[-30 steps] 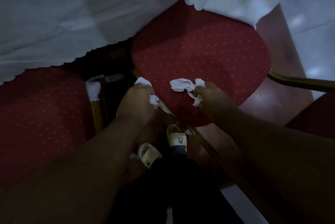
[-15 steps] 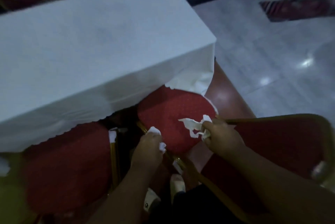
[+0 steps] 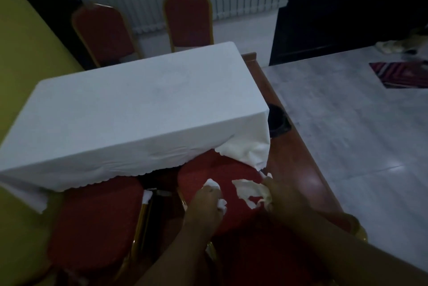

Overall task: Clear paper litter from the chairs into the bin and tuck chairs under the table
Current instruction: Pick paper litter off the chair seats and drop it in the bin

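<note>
My left hand [image 3: 206, 200] is closed around crumpled white paper [image 3: 212, 184] above the red seat of the near right chair [image 3: 208, 170]. My right hand [image 3: 278, 195] grips a larger torn piece of white paper [image 3: 247, 189] over the same seat. A second red chair [image 3: 92, 216] stands to the left, its seat partly under the table's white cloth [image 3: 139, 105]. A dark round bin [image 3: 278, 121] sits on the floor just past the table's right end, partly hidden by the cloth.
Two more red chairs with gold frames [image 3: 104, 33] [image 3: 188, 19] stand at the table's far side. A brown wooden strip [image 3: 298, 158] runs along the right of the table. Grey floor [image 3: 347, 135] spreads to the right, with a striped mat [image 3: 400, 74].
My head has lifted, so the view now takes in the whole table, the far chairs and the bin. Both hands have kept hold of their paper above the seat.
</note>
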### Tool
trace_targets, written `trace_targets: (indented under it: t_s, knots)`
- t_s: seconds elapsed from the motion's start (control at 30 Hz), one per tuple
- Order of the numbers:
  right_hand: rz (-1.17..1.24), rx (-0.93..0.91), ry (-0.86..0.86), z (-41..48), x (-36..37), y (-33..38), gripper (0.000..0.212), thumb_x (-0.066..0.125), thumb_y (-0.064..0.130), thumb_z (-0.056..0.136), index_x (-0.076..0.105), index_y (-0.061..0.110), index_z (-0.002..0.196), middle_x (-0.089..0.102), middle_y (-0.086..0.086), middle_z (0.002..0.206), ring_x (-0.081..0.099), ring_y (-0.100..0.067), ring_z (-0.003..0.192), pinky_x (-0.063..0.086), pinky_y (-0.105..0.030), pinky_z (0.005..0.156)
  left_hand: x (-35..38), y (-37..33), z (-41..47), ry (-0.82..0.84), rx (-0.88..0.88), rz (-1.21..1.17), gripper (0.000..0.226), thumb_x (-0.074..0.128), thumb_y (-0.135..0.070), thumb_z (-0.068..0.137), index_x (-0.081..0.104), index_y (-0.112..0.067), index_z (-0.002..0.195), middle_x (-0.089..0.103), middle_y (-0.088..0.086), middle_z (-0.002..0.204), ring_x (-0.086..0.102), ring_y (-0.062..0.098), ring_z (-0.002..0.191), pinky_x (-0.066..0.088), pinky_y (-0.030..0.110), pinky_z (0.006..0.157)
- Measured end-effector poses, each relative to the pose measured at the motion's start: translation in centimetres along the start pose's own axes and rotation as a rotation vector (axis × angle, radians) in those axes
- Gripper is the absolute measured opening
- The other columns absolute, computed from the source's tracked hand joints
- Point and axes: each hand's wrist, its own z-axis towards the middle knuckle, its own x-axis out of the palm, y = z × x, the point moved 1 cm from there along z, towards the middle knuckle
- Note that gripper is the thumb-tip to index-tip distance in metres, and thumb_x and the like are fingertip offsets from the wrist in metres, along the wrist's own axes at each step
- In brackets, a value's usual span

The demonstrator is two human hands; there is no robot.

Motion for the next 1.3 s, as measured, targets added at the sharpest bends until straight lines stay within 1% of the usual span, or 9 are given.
trace_targets:
  t_s: [0.13, 0.23, 0.37, 0.43, 0.57, 0.77, 0.9, 1.07, 1.3]
  knots:
    - [0.016, 0.024, 0.015, -0.1, -1.8, -3.9, 0.029, 0.058, 0.028, 0.091, 0.055, 0.020, 0.118, 0.066, -0.001, 0.108, 0.064, -0.019, 0.098, 0.048, -0.028, 0.078, 1.5, -2.0, 1.4, 0.021, -0.013, -0.023, 0.010, 0.055, -0.017, 0.084, 0.056, -0.016, 0.074, 0.058, -0.005, 0.083, 0.059, 0.006, 0.066, 0.054, 0.033, 0.058]
    - [-0.010, 0.090, -0.008, -0.4, -3.0, -6.0, 0.035, 0.061, 0.042, 0.088, 0.056, 0.024, 0.118, 0.066, 0.003, 0.109, 0.064, -0.016, 0.099, 0.051, -0.030, 0.083, 2.0, -4.1, 2.5, -0.028, 0.074, 0.003, 0.021, 0.060, -0.015, 0.085, 0.050, -0.021, 0.068, 0.054, -0.008, 0.082, 0.053, 0.003, 0.070, 0.051, 0.027, 0.063]
    - [-0.077, 0.160, 0.038, -0.7, -4.9, -7.1, 0.044, 0.063, 0.027, 0.086, 0.051, 0.023, 0.128, 0.059, -0.005, 0.123, 0.060, -0.023, 0.104, 0.051, -0.037, 0.086, 2.6, -7.2, 3.6, -0.074, 0.151, 0.004, 0.013, 0.064, -0.014, 0.081, 0.056, -0.017, 0.072, 0.058, -0.002, 0.083, 0.054, 0.009, 0.072, 0.049, 0.025, 0.067]
    - [-0.073, 0.103, -0.049, 0.0, -5.6, -7.9, 0.041, 0.065, 0.027, 0.086, 0.055, 0.020, 0.125, 0.056, -0.004, 0.129, 0.060, -0.019, 0.102, 0.049, -0.029, 0.080, 3.1, -8.6, 4.4, -0.089, 0.154, -0.002, 0.008, 0.065, -0.012, 0.078, 0.058, -0.014, 0.074, 0.060, 0.001, 0.086, 0.055, 0.014, 0.074, 0.050, 0.028, 0.068]
    - [-0.072, -0.128, -0.110, 3.1, -7.0, -10.5, 0.027, 0.071, 0.017, 0.076, 0.065, 0.014, 0.102, 0.056, -0.003, 0.111, 0.059, -0.020, 0.087, 0.043, -0.027, 0.066, 5.0, -11.6, 6.3, -0.129, 0.115, 0.021, 0.008, 0.066, -0.006, 0.073, 0.060, -0.010, 0.070, 0.060, 0.004, 0.084, 0.055, 0.015, 0.071, 0.049, 0.028, 0.064]
    - [-0.071, -0.282, 0.040, 7.7, -8.8, -17.5, 0.014, 0.073, 0.016, 0.072, 0.066, 0.015, 0.083, 0.061, -0.004, 0.093, 0.060, -0.025, 0.083, 0.050, -0.039, 0.068, 9.7, -17.0, 10.1, -0.163, -0.115, 0.105, 0.008, 0.066, -0.007, 0.075, 0.061, -0.011, 0.071, 0.062, 0.007, 0.088, 0.058, 0.020, 0.073, 0.053, 0.035, 0.065]
    - [-0.052, -0.298, 0.103, 8.6, -11.9, -23.0, 0.015, 0.077, 0.017, 0.071, 0.068, 0.011, 0.080, 0.063, -0.007, 0.085, 0.060, -0.027, 0.079, 0.037, -0.030, 0.064, 12.0, -22.8, 11.5, -0.138, -0.218, 0.130, 0.004, 0.065, -0.003, 0.079, 0.065, -0.007, 0.079, 0.065, 0.011, 0.091, 0.060, 0.024, 0.078, 0.051, 0.035, 0.070]
    - [-0.019, -0.315, 0.172, 11.7, -14.4, -25.2, 0.015, 0.073, 0.017, 0.076, 0.068, 0.012, 0.090, 0.058, 0.003, 0.084, 0.057, -0.019, 0.083, 0.033, -0.021, 0.063, 12.9, -24.6, 15.8, -0.202, -0.282, 0.100, 0.009, 0.065, 0.001, 0.069, 0.060, -0.004, 0.063, 0.063, 0.015, 0.075, 0.060, 0.027, 0.067, 0.054, 0.037, 0.063]
    - [-0.010, -0.260, 0.134, 17.4, -16.6, -25.6, 0.017, 0.068, 0.020, 0.074, 0.065, 0.016, 0.091, 0.061, 0.000, 0.085, 0.056, -0.019, 0.078, 0.048, -0.035, 0.068, 13.7, -23.6, 23.1, -0.160, -0.296, 0.026, 0.005, 0.062, -0.007, 0.073, 0.060, -0.006, 0.069, 0.062, 0.013, 0.079, 0.059, 0.027, 0.072, 0.053, 0.041, 0.065]
